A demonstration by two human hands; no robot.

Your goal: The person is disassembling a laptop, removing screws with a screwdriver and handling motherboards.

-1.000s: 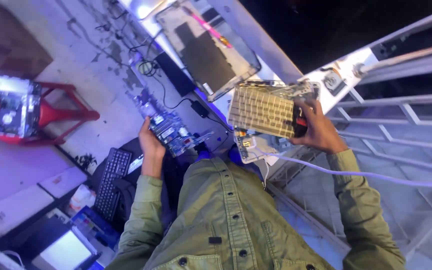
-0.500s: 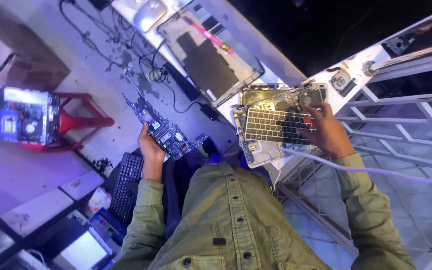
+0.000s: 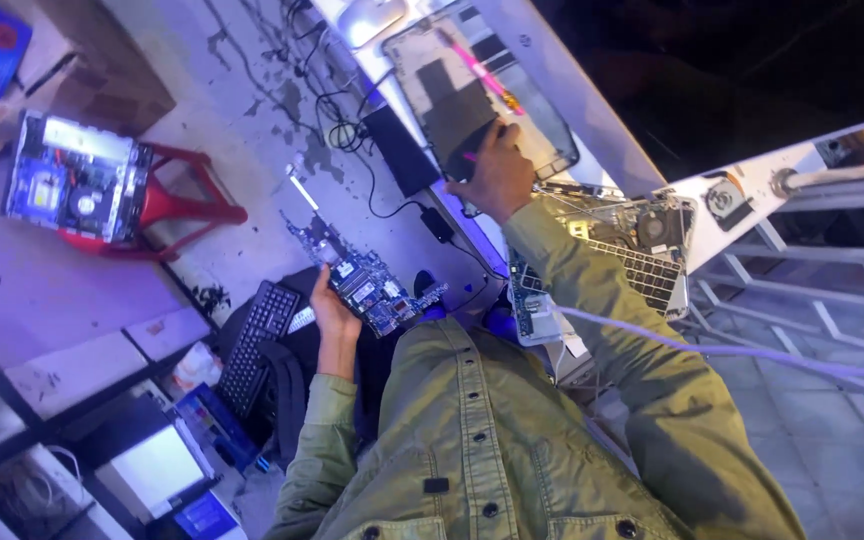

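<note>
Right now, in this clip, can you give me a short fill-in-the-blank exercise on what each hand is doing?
1. The left hand holds a blue circuit ____.
2. The right hand rests on a dark laptop ____ that lies on the bench.
3. An open computer case sits on a ____ stool.
4. A black ____ lies on the floor below the left hand.

Missing words: board; panel; red; keyboard

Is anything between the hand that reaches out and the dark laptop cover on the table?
Nothing visible. The right hand already rests on the dark laptop cover, fingers on its near edge. The opened laptop lies nearer the person, under the sleeve, not between them. The left hand holds a circuit board off to the side.
</note>
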